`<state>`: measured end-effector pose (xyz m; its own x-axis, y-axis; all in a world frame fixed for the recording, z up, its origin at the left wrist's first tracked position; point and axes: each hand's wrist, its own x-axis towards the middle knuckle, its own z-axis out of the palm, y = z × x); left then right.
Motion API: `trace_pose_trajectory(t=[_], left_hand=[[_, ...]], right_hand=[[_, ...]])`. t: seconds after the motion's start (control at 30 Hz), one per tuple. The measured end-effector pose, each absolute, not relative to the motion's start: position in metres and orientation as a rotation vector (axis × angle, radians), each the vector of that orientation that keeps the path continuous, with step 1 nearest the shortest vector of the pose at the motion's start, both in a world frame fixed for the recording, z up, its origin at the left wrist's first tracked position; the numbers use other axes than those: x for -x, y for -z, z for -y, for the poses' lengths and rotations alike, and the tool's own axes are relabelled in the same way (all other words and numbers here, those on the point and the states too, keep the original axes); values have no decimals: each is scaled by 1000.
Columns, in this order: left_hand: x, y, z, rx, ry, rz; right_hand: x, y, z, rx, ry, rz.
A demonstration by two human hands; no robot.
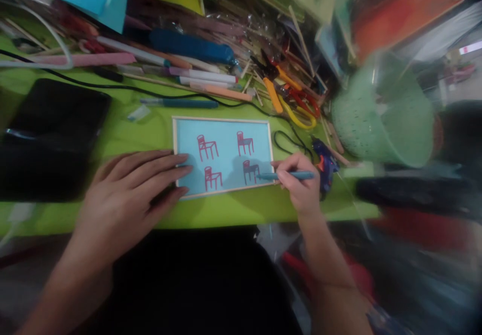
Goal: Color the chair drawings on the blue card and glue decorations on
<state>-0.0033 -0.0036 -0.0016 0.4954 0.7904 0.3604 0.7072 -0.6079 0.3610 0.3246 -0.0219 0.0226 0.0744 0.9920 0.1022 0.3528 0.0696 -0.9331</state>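
Note:
A light blue card (pixel 226 144) with a thin pale wooden border lies on the green tabletop (pixel 211 216). Several chairs are drawn on it in dark red; the two on the right have dark blue-grey seats. My left hand (pixel 131 184) lies flat, fingers stretched out, with the fingertips over the card's left edge. In my right hand (pixel 299 177) a blue pen (pixel 307 175) is pinched, held nearly level, its tip at the lower right chair drawing. The right hand rests by the card's right edge.
A black tablet-like device (pixel 52 139) lies at left. Behind the card are a blue pen (pixel 192 103), several markers, a black cable, and yellow-handled scissors (pixel 299 116). On the right stand a glue gun (pixel 324 166) and a green basket (pixel 384 119).

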Motion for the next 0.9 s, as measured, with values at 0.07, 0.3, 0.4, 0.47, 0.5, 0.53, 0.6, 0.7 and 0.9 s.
trace_pose_trajectory(t=[0.07, 0.3, 0.4, 0.47, 0.5, 0.53, 0.6, 0.7, 0.9], left_hand=[[3, 2, 3, -2573, -746, -1308], [3, 1, 3, -2581, -756, -1299], [3, 1, 3, -2584, -773, -1294], [2, 1, 3, -2587, -778, -1292], [2, 0, 3, -2591, -775, -1290], [2, 0, 2, -2593, -770, -1290], [2, 0, 2, -2598, -765, -1290], [2, 0, 3, -2600, -765, -1291], [4, 2, 2, -2592, -764, -1298]], right_hand=[[-325, -22, 22, 1438, -879, 1423], [-326, -21, 22, 1417, -889, 1442], [-325, -22, 22, 1419, -887, 1426], [-325, -22, 22, 1427, -892, 1409], [-325, -23, 22, 1428, -893, 1407], [-325, -23, 22, 1424, -893, 1411], [-325, -23, 22, 1413, -892, 1432], [-325, -23, 22, 1400, -892, 1439], [-325, -23, 22, 1397, -912, 1421]])
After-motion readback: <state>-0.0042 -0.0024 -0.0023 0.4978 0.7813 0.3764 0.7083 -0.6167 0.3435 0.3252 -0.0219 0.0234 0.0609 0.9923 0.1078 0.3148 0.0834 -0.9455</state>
